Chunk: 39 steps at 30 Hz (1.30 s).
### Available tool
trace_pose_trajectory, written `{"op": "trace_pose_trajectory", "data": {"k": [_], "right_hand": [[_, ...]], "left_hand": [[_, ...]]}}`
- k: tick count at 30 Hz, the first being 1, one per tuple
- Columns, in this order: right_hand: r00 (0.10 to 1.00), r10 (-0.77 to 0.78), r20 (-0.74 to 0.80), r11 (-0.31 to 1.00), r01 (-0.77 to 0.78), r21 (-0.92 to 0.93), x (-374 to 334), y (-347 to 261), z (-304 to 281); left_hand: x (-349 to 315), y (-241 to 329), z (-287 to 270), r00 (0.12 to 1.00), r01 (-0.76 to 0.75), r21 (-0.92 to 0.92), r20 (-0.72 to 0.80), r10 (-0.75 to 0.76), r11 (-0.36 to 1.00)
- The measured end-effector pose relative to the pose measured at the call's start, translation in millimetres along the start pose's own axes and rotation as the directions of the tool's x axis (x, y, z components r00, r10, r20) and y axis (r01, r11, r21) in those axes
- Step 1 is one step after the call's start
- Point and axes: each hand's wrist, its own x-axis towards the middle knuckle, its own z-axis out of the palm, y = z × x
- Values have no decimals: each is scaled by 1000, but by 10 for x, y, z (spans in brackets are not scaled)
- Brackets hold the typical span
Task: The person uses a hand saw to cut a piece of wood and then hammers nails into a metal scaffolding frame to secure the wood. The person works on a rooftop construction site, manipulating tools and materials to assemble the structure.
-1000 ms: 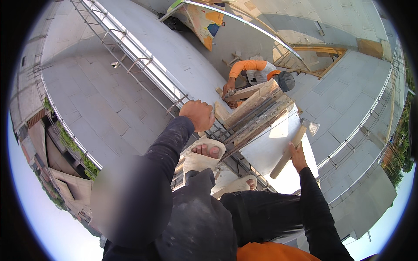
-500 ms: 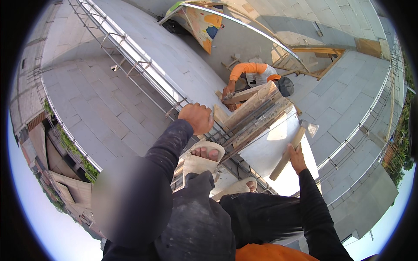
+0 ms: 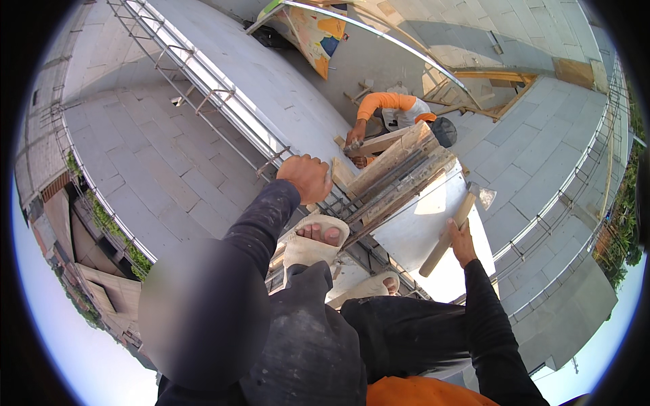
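My right hand (image 3: 462, 243) is wrapped round the wooden handle of a hatchet (image 3: 440, 252), whose metal head points away from me, over a pale board (image 3: 399, 233). My left hand (image 3: 306, 178) is closed in a fist at the wall's top edge, beside the steel rebar (image 3: 271, 162). Whatever lies inside that fist is hidden. Just right of it, wooden planks (image 3: 396, 166) flank dark rebar that runs away from me. Below, a person in orange sleeves (image 3: 386, 105) and a dark cap has both hands near the planks' far end.
My sandalled feet (image 3: 318, 237) stand on narrow formwork and rebar at height. A long rebar cage (image 3: 196, 74) runs along the wall top at the left. Grey block walls (image 3: 156, 149) drop away on both sides. A colourful sheet (image 3: 315, 40) and timber frame (image 3: 501, 81) lie far below.
Almost nothing has shifted. The view has tilted very slightly, and both my hands keep their places, the right one still holding the hatchet.
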Motion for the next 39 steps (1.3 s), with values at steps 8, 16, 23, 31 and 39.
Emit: {"op": "trace_pose_trajectory", "data": {"k": [8,16,23,31,39], "right_hand": [[995,-32,-96,999,30,-20,59,104,66],[998,9,-66,999,-6,52,-100,-173,91],[995,-20,-101,1000,22,13,-75,-116,96],[990,-41,-137,999,40,-6,-138,-184,126],[980,-66,-185,997,56,-59,-108,-113,150]], "left_hand": [[10,7,-47,1000,-2,-18,30,2,1000],[4,-12,4,1000,-1,-11,9,1,1000],[3,7,-44,999,5,0,35,-5,1000],[2,13,-35,999,17,2,44,-17,1000],[7,6,-36,999,15,-10,42,-14,1000]]}}
